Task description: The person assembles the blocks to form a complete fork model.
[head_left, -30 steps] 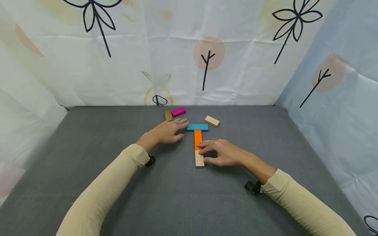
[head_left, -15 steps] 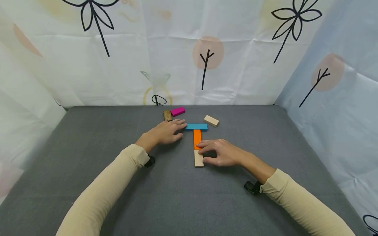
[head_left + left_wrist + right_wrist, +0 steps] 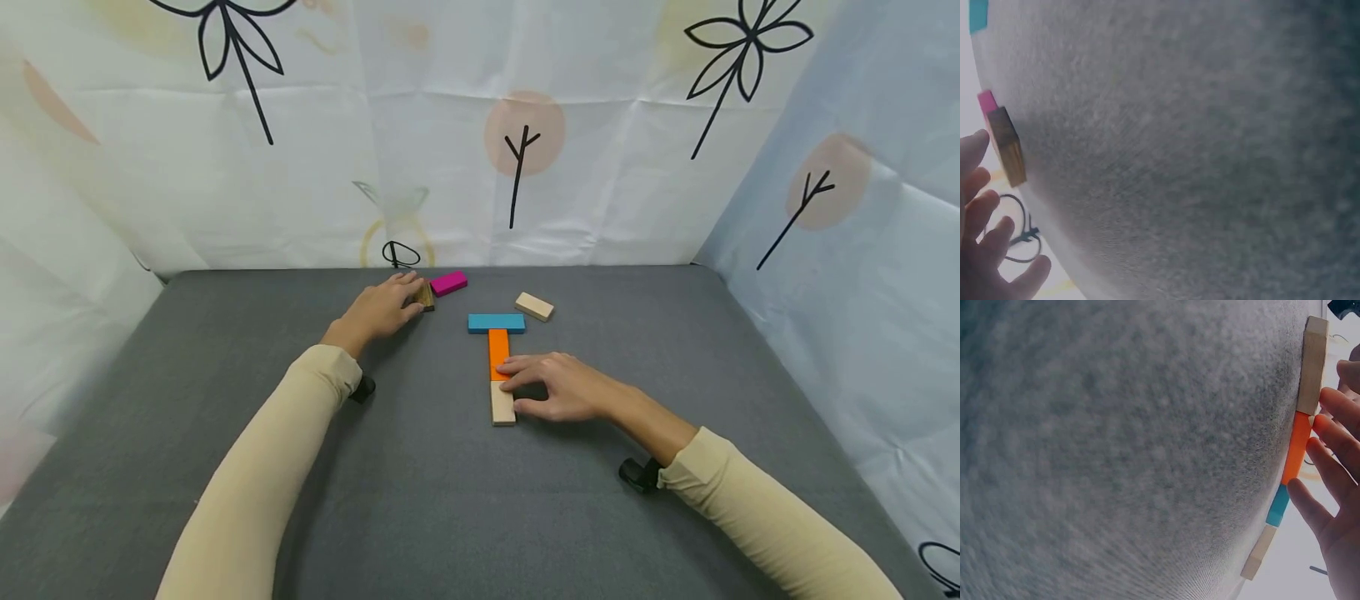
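In the head view my left hand (image 3: 378, 308) reaches over a brown-gold wooden block (image 3: 427, 297), hiding part of it. Its fingers are spread beside that block (image 3: 1007, 147) in the left wrist view, not closed round it; contact is unclear. A blue block (image 3: 497, 323) lies crosswise above an orange block (image 3: 498, 343), and a plain wooden block (image 3: 502, 408) continues the line below, making a T. My right hand (image 3: 558, 386) rests loosely at the join of the orange and plain blocks, fingers fairly straight in the right wrist view.
A magenta block (image 3: 448, 283) lies just right of the brown-gold one. Another plain wooden block (image 3: 535, 306) sits askew, up and right of the blue block. Grey cloth (image 3: 420, 517) covers the table, with printed curtains (image 3: 630, 183) behind and at the sides.
My left hand has left the blue block's left end and moved left and away from me to the brown-gold block. The right hand stays at the orange and plain blocks.
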Demonstrator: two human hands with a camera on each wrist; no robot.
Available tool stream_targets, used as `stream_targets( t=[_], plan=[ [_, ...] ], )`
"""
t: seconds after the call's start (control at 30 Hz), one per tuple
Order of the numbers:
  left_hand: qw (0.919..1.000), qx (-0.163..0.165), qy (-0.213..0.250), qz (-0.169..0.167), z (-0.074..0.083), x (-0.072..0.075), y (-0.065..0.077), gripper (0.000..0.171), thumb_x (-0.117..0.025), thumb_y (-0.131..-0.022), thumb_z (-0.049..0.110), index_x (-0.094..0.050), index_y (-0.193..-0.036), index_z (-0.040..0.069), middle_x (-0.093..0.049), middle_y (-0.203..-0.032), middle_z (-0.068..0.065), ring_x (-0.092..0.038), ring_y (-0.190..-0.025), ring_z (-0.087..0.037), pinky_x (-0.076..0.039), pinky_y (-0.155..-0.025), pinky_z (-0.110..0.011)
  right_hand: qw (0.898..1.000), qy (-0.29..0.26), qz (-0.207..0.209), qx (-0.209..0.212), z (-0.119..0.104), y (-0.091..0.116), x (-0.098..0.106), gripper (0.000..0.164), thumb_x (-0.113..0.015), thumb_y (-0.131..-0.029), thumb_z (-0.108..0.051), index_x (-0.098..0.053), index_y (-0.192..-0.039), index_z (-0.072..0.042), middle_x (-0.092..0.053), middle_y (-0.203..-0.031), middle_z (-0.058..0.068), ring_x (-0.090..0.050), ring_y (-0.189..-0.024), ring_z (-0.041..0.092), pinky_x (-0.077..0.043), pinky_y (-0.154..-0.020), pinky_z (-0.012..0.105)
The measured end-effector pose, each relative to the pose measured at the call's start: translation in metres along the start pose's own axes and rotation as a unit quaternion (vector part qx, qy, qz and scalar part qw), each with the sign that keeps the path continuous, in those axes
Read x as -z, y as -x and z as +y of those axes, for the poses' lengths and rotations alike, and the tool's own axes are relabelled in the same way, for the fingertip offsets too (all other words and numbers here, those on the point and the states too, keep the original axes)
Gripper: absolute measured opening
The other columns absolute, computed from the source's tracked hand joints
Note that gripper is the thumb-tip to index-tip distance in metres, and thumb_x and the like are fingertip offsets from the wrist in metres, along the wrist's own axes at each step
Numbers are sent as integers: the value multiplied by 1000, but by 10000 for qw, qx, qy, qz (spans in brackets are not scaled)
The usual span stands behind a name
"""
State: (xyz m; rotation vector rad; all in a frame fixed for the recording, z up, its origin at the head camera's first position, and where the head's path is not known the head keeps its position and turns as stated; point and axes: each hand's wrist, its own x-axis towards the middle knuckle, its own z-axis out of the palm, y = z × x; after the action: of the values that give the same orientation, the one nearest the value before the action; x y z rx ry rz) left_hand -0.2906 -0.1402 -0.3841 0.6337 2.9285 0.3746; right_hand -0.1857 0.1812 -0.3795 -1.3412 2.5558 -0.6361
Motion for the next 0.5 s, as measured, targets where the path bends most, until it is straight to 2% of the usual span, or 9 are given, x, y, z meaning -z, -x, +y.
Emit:
stream_targets(
  t=[0.23,0.5],
  plan=[
    [9993,178,112,-298,-6,-1,-4,56,-48,-107,27,-32,-156,7,-22,-163,-16,-17,-150,-35,-20,-114,-63,10000,-16,-57,-52,0,-1,-2,35,-65,-96,-25,-70,-128,-11,-54,-145,7,-48,-136,23,-40,-108,52],
    [9991,99,-17,-406,-5,-4,-5,56,-44,-108,28,-29,-157,5,-22,-162,-18,-20,-149,-38,-21,-115,-61,10000,-37,-19,-33,0,0,-1,35,-65,-96,-24,-70,-128,-10,-54,-145,8,-48,-136,26,-40,-107,53]
  ],
)
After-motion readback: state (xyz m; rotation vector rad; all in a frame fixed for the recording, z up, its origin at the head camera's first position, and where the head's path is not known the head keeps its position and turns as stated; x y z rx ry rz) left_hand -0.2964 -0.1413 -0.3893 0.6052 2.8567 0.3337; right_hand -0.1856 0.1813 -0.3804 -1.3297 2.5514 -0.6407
